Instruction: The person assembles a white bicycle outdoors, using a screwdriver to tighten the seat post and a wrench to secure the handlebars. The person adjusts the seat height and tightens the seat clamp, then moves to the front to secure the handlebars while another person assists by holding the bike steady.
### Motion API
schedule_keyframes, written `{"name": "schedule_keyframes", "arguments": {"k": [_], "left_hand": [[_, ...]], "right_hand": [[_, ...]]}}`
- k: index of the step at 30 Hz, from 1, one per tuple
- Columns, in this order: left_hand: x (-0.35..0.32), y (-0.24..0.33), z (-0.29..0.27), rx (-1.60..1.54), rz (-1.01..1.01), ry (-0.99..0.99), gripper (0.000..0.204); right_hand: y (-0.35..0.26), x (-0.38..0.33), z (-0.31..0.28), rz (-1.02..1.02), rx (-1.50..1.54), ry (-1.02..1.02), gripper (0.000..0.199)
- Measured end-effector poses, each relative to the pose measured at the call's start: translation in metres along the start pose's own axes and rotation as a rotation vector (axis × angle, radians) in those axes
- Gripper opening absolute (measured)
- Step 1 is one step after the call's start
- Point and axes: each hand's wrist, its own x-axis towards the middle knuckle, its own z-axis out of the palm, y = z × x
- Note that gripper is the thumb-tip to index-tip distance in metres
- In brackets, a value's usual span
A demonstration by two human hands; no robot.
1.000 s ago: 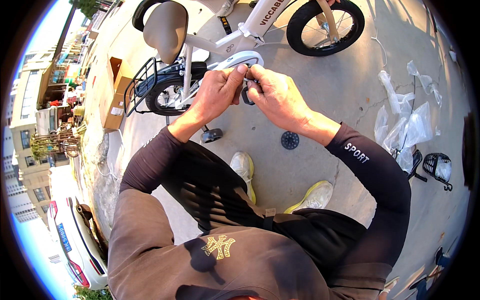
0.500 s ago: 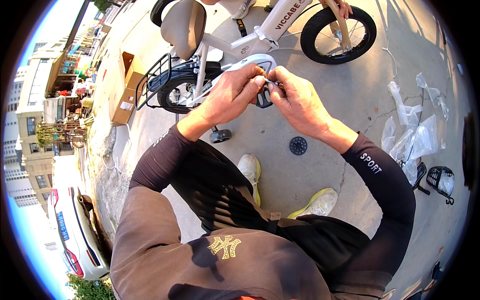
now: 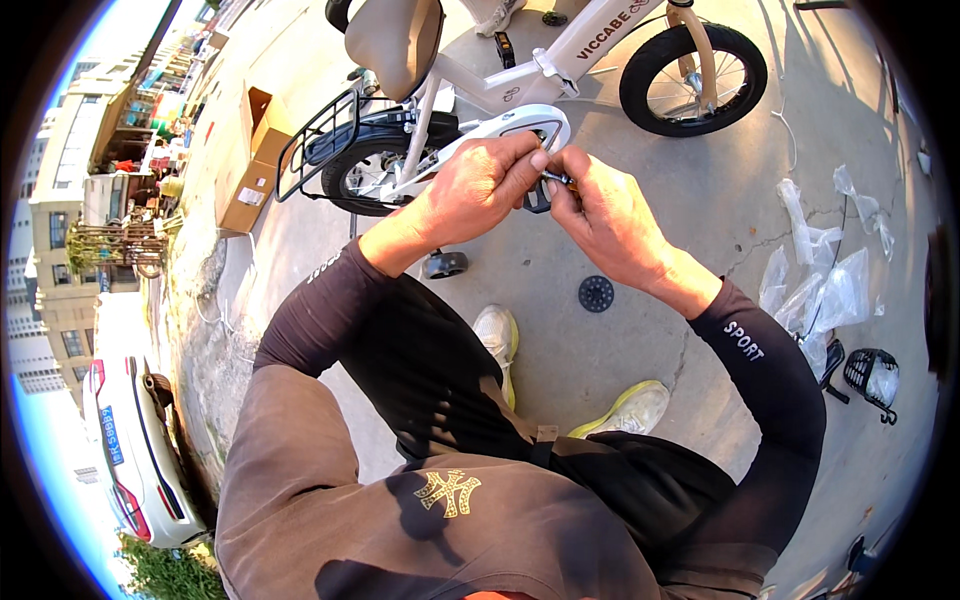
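Observation:
Both hands meet in front of my chest, over the white kids' bicycle (image 3: 520, 85). My left hand (image 3: 482, 190) is closed in a pinch, thumb against forefinger; what lies between them is too small to make out. Close against it, my right hand (image 3: 615, 215) pinches a small metal piece with an orange part (image 3: 563, 180), its kind unclear. Behind the fingers show the bicycle's white chain guard (image 3: 500, 124) and part of a black pedal. The brown saddle (image 3: 395, 45) and black rear rack (image 3: 318, 150) are to the left.
A training wheel (image 3: 445, 265) and a black round disc (image 3: 596, 293) are near my shoes. Plastic wrapping (image 3: 840, 290) and a black basket (image 3: 872, 378) lie to the right. An open cardboard box (image 3: 255, 165) stands left, with a parked white car (image 3: 150, 450) beyond.
The bicycle sits slightly further right in view, and my hands have shifted slightly right and down, still together. Another person's hand on the front fork is no longer seen.

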Motion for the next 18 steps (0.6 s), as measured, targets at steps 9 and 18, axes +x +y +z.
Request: {"name": "schedule_keyframes", "arguments": {"k": [9,18], "left_hand": [[0.001,-0.001,0.003,-0.021,0.008,0.019,0.029],[0.007,0.002,0.009,-0.037,-0.199,-0.056,0.044]], "right_hand": [[0.002,0.0,0.0,0.117,0.043,-0.037,0.015],[0.01,-0.003,0.001,0.099,0.006,-0.036,0.014]]}}
